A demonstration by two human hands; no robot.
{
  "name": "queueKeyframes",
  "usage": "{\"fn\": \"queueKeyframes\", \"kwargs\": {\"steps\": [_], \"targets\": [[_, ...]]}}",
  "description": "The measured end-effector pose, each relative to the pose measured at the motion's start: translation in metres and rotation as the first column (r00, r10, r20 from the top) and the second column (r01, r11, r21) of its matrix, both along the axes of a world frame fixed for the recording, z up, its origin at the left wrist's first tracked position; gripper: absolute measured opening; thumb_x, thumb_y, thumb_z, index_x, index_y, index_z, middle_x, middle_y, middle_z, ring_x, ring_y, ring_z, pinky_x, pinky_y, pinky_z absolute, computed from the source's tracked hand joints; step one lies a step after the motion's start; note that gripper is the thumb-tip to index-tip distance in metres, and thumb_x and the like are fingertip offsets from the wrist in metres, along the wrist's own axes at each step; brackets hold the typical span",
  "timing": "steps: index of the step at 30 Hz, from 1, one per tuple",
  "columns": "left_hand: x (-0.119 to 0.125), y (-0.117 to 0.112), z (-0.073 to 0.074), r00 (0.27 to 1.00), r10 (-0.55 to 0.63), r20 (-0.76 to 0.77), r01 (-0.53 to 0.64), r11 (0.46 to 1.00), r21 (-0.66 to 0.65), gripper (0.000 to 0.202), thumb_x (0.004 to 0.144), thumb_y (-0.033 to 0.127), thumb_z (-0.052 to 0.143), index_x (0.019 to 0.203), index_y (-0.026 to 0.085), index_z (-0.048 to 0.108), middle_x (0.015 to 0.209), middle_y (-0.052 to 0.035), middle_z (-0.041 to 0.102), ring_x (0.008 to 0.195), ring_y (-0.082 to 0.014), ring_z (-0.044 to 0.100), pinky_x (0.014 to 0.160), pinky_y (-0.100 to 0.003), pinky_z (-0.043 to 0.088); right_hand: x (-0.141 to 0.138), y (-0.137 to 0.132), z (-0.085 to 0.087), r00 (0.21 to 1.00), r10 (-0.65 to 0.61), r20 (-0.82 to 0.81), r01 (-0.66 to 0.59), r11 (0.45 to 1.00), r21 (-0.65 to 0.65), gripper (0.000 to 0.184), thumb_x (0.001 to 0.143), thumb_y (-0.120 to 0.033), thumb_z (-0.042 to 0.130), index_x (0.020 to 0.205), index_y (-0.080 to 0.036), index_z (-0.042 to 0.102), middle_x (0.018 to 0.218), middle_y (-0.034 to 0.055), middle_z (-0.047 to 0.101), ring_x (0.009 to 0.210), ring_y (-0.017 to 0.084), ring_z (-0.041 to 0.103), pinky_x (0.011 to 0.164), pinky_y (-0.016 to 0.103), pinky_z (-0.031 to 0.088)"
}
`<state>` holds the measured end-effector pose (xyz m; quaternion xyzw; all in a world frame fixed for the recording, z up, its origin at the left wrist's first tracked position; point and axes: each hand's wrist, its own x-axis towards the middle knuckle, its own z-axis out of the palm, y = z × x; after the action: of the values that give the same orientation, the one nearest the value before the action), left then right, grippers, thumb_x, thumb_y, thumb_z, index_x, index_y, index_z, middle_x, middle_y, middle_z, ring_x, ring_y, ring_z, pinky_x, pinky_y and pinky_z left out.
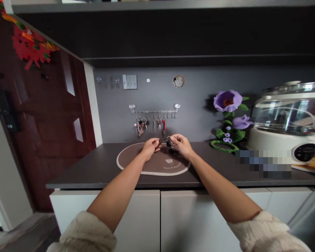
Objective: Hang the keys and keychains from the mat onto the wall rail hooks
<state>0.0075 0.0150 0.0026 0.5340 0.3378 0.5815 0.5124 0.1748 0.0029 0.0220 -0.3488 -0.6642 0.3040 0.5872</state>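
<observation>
Above the brown oval mat [136,161], both hands are close together. My right hand [182,144] pinches a metal key ring, from which a bunch of keys [172,146] with dark and silvery parts hangs. Closed around a small dark piece is my left hand [150,148]; whether that piece joins the key ring I cannot tell. On the wall just behind, a metal hook rail [154,111] carries several sets of keys, among them a red key holder [164,125] and a pinkish-brown one [141,128].
The mat lies on a dark countertop [89,168] over white cabinets [107,213]. Purple knitted flowers [228,101] and a white appliance with a clear upper part [280,136] stand at right. A dark shelf [173,35] overhangs the counter. Left is a dark red door [52,122].
</observation>
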Motion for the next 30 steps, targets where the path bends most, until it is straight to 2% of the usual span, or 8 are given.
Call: {"fn": "queueKeyframes", "kwargs": {"steps": [3, 6, 13, 16, 19, 23, 30], "targets": [[0.004, 0.0, -0.005, 0.99, -0.023, -0.14, 0.035, 0.996, 0.084, 0.02, 0.067, 0.024, 0.063, 0.082, 0.013, 0.059, 0.072, -0.0027, 0.059, 0.059, -0.0077, 0.053, 0.064, -0.027, 0.047, 0.001, 0.003, -0.001, 0.997, -0.072, 0.001, 0.071, 0.996, 0.061, 0.037, 0.064, -0.051, 0.056, 0.074, -0.015, 0.054, 0.064, -0.0003, 0.055, 0.058, 0.009, 0.047, 0.058, 0.024, 0.039], [0.007, 0.0, -0.009, 0.971, -0.044, -0.233, 0.074, 0.99, 0.121, 0.021, 0.065, 0.025, 0.064, 0.083, 0.014, 0.061, 0.075, -0.0042, 0.062, 0.064, -0.0097, 0.053, 0.064, -0.025, 0.045, 0.001, 0.007, -0.002, 0.992, -0.127, -0.012, 0.127, 0.985, 0.114, 0.035, 0.066, -0.049, 0.055, 0.074, -0.015, 0.054, 0.067, 0.0001, 0.055, 0.061, 0.01, 0.047, 0.062, 0.025, 0.039], [0.009, -0.001, -0.012, 0.961, -0.066, -0.269, 0.108, 0.983, 0.146, 0.023, 0.063, 0.025, 0.066, 0.082, 0.013, 0.061, 0.073, -0.0042, 0.063, 0.065, -0.011, 0.054, 0.068, -0.026, 0.041, -0.003, 0.015, 0.009, 0.983, -0.178, 0.052, 0.165, 0.968, 0.188, 0.03, 0.069, -0.045, 0.051, 0.073, -0.016, 0.053, 0.067, 0.0006, 0.054, 0.062, 0.011, 0.047, 0.062, 0.025, 0.039], [0.009, -0.001, -0.01, 0.964, -0.031, -0.263, 0.075, 0.984, 0.161, 0.023, 0.065, 0.028, 0.063, 0.083, 0.013, 0.062, 0.073, -0.0044, 0.062, 0.065, -0.0117, 0.053, 0.066, -0.025, 0.041, -0.005, 0.02, 0.02, 0.973, -0.211, 0.089, 0.19, 0.961, 0.203, 0.028, 0.07, -0.044, 0.049, 0.073, -0.016, 0.053, 0.065, 0.0004, 0.054, 0.06, 0.011, 0.046, 0.06, 0.025, 0.039], [0.007, 0.002, -0.009, 0.97, 0.095, -0.225, -0.047, 0.977, 0.208, 0.018, 0.066, 0.029, 0.062, 0.077, 0.014, 0.061, 0.072, -0.004, 0.062, 0.067, -0.0121, 0.053, 0.067, -0.024, 0.039, -0.006, 0.027, 0.033, 0.956, -0.262, 0.133, 0.227, 0.945, 0.236, 0.027, 0.071, -0.042, 0.047, 0.072, -0.016, 0.054, 0.066, 0.0006, 0.055, 0.06, 0.012, 0.047, 0.061, 0.026, 0.038], [0.006, 0.009, -0.012, 0.945, 0.221, -0.242, -0.184, 0.969, 0.166, 0.016, 0.068, 0.031, 0.058, 0.068, 0.015, 0.058, 0.059, -0.0002, 0.055, 0.056, -0.0101, 0.048, 0.058, -0.022, 0.036, -0.005, 0.041, 0.055, 0.921, -0.354, 0.163, 0.298, 0.909, 0.29, 0.024, 0.07, -0.039, 0.047, 0.071, -0.016, 0.056, 0.066, 0.0011, 0.056, 0.062, 0.013, 0.048, 0.062, 0.026, 0.038], [0.008, 0.015, -0.019, 0.926, 0.212, -0.311, -0.17, 0.973, 0.156, 0.017, 0.072, 0.028, 0.051, 0.061, 0.015, 0.053, 0.054, 0.0017, 0.05, 0.05, -0.0087, 0.044, 0.054, -0.022, 0.034, -0.001, 0.069, 0.092, 0.871, -0.468, 0.151, 0.414, 0.864, 0.287, 0.018, 0.069, -0.032, 0.048, 0.067, -0.016, 0.056, 0.061, 0.0009, 0.056, 0.06, 0.012, 0.048, 0.061, 0.026, 0.038]]}}
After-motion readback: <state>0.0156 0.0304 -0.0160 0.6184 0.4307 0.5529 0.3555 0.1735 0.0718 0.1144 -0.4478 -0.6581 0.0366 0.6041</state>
